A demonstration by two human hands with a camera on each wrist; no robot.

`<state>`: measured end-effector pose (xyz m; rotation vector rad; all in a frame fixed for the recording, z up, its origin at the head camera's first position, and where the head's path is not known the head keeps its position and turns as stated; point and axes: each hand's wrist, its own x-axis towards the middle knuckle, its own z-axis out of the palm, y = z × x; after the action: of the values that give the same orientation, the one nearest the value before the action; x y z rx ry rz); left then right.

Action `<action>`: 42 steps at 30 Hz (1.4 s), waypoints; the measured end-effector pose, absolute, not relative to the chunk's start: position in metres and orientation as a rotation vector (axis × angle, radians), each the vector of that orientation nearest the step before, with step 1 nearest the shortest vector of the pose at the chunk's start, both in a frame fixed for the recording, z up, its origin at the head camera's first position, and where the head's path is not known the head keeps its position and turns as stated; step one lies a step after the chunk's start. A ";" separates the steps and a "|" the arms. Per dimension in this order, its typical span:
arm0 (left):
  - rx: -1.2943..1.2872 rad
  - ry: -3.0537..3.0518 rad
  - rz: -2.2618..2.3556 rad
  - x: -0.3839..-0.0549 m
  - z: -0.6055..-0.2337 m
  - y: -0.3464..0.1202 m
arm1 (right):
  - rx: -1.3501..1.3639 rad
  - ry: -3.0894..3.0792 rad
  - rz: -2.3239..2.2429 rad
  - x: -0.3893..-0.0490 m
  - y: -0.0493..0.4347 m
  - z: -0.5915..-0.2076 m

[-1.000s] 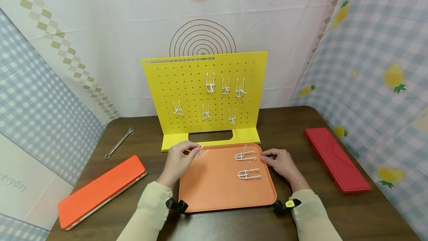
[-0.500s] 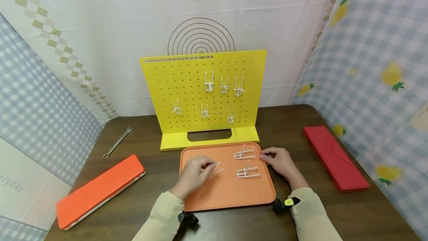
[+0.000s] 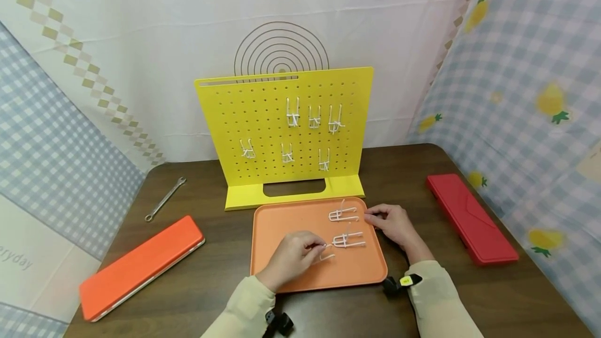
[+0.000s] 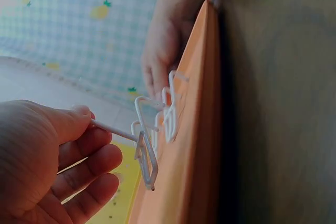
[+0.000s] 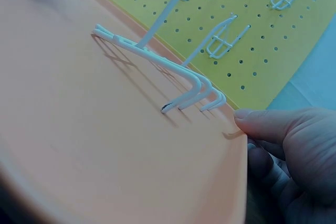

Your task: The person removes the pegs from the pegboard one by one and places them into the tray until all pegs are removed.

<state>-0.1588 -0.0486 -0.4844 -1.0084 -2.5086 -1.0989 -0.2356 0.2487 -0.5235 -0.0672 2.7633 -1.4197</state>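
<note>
My left hand point(image 3: 296, 257) pinches a white wire pegboard hook point(image 4: 147, 153) by its straight prong between thumb and index finger. The hook is low over the front middle of the orange tray point(image 3: 281, 218), its wire frame away from the palm. Two more white hooks, a rear one point(image 3: 344, 217) and a front one point(image 3: 348, 244), lie on the tray's right half, prongs sticking up. At the tray's right rim, my right hand point(image 3: 396, 226) grips the edge, with the thumb point(image 5: 262, 121) on the rim and the other fingers curled below it.
Behind the tray stands a yellow pegboard point(image 3: 253, 113) with several white hooks hung in two rows. On the left of the dark wooden table point(image 3: 220, 249) are a wrench point(image 3: 166, 200) and an orange-red case point(image 3: 141, 267). A red case point(image 3: 471, 218) lies at the right.
My left hand has carried its hook from the tray's back left corner toward the front and right, close to the two lying hooks. My right hand stays at the rim.
</note>
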 end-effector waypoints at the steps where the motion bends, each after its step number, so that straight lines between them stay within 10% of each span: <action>1: -1.015 -2.513 -1.097 -0.158 -0.484 -0.046 | -0.072 2.767 -1.417 -0.236 0.249 -0.523; 42: -1.107 -2.421 -1.035 -0.152 -0.502 0.023 | -0.091 2.763 -1.435 -0.234 0.248 -0.522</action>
<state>-0.1521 0.0226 -0.5017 -1.1067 -2.4211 -1.0354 -0.2337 0.2483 -0.5218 -0.0911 2.7626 -1.4355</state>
